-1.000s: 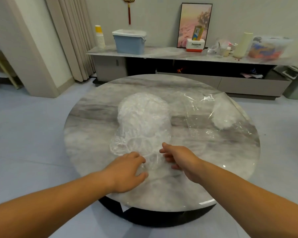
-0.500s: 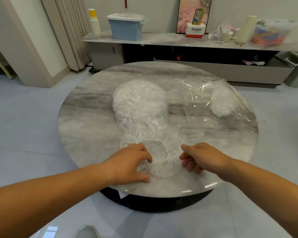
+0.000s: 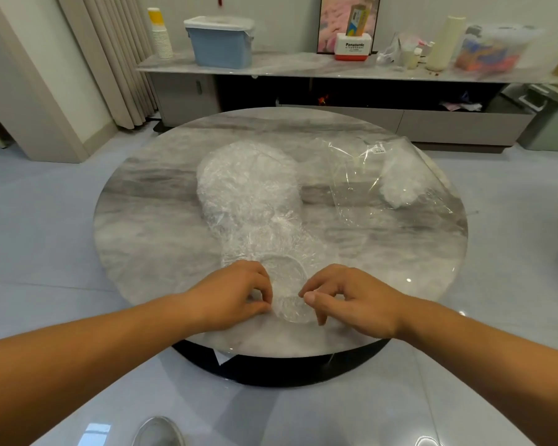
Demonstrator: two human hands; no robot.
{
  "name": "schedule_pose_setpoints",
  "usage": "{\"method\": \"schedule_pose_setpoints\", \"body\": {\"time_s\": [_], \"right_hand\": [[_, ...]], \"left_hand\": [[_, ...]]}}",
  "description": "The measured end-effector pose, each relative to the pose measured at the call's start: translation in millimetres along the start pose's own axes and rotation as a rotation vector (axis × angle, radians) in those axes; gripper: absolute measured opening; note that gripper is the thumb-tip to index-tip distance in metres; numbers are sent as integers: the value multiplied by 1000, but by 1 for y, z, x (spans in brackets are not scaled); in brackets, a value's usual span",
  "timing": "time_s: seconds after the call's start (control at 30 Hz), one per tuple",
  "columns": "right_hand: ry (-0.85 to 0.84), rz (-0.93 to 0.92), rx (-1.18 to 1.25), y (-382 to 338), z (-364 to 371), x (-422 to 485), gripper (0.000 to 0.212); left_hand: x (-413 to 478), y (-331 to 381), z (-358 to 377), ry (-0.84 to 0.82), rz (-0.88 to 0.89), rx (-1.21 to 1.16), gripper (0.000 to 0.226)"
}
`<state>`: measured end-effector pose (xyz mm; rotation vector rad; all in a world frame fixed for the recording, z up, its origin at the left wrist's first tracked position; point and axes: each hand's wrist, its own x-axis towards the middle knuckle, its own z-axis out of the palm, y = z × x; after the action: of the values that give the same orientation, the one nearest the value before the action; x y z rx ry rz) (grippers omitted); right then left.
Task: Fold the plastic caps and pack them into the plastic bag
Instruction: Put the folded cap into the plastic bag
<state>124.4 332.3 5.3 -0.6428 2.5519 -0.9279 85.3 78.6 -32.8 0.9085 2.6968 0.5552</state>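
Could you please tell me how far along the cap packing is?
Done: a small bunch of caps appears to sit inside the plastic bag. In hand: left hand and right hand pinch one cap. Left: the pile of unfolded caps behind it.

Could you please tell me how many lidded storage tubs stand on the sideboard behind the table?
2. A blue tub stands toward the sideboard's left end; a clear tub with colourful contents stands near its right end. More may be cut off at the picture's right edge.
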Motion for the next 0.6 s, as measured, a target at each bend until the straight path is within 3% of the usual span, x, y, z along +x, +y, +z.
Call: {"method": "schedule_pose_setpoints", "body": {"time_s": [0.17,0.33,0.4,0.6], "right_hand": [[-88,16,-91,8,6,-3,59],[-52,-15,-89,9,10,-4,71],[-9,17,-28,10,10,-3,77],[48,107,234,9,6,-1,67]], "left_hand": [[-1,-4,-4,3,-14,-90,8],[-1,-5,-10,-15,-67,-139,8],[-3,-6,-11,-35,-59,-116,11],[-8,-6,-14,-16,-40,-160,37]]}}
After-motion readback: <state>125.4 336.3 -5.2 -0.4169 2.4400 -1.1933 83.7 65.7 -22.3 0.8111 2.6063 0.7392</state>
